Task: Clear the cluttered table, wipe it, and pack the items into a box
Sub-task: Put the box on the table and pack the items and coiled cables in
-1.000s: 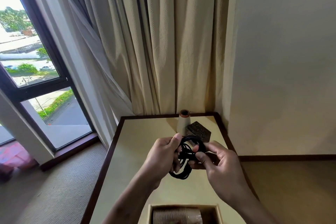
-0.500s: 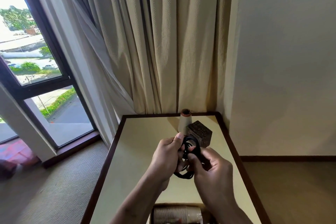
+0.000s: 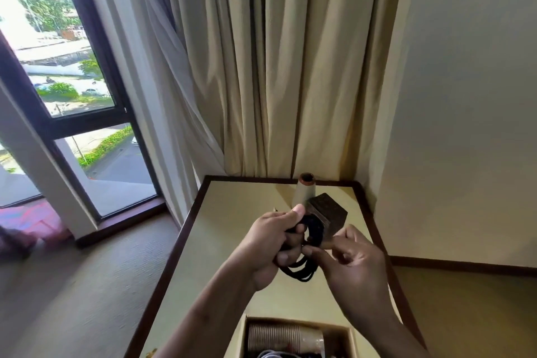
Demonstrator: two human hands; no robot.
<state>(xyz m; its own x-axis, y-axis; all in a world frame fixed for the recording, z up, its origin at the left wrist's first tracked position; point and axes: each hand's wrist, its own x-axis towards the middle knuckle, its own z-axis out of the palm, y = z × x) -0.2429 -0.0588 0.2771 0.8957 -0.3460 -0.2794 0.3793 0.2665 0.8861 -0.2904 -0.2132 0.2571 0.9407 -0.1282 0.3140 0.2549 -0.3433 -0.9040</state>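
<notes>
Noted fingers [image 3: 286,256] of left hand [image 3: 266,244] curled round a black cord [image 3: 316,227], thumb laid over the top of the coil. Noted right hand [image 3: 356,267] pinching the same cord at the coil's right side between thumb and forefinger tip. Other right fingers loosely bent, holding nothing. Both grips closed on cord.

Logged cord as thin and matte black, wound into several loose loops. Upper loops bunched into a rough ring between the hands, lower loops hanging below the left fingers. Could not make out a plug or free end.

Located cord in the air above table [image 3: 232,227], clear of its top, toward the right half.

Found, behind the coil on table's far right, a dark carved block [image 3: 331,208], partly hidden by cord. Just behind it, an upright pale cone [image 3: 302,192] with brown rim. Touching or apart: cannot tell.

Found open box [image 3: 350,337] on table's near edge, with a stack of cups [image 3: 273,338] lying on its side inside. Other contents cut off by frame, not identifiable.

Beyond table: cream curtain [image 3: 261,67], window [image 3: 72,67] at left, plain wall [image 3: 465,96] at right, carpet [image 3: 87,285] below.
</notes>
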